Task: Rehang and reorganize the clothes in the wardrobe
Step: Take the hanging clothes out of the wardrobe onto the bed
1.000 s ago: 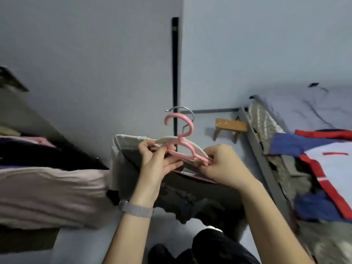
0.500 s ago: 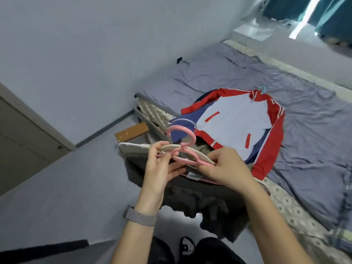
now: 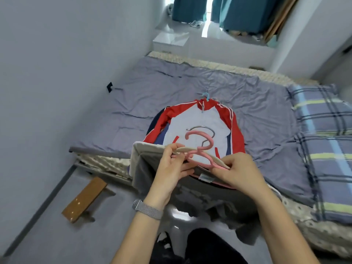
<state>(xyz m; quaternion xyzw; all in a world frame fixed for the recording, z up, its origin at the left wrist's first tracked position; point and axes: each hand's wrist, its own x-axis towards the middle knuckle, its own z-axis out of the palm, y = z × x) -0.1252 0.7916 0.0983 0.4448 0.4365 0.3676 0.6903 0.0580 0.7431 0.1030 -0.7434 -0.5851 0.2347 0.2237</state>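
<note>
Between hands (image 3: pixel 205 168), pink hanger (image 3: pixel 200 147)

Pale grey walls (image 3: pixel 57 54) enclose a narrow room with a grey floor (image 3: pixel 47 216). A bed (image 3: pixel 171 88) fills the middle and right, covered by a wrinkled grey-purple sheet, with two plaid pillows (image 3: pixel 320 115) in blue, grey and yellow at its right end. A small wooden stool (image 3: pixel 83 199) stands on the floor beside the bed frame. Beyond the bed, teal curtains (image 3: pixel 245 12) hang with a bright strip of daylight between them, above a white ledge (image 3: pixel 171 40).
</note>
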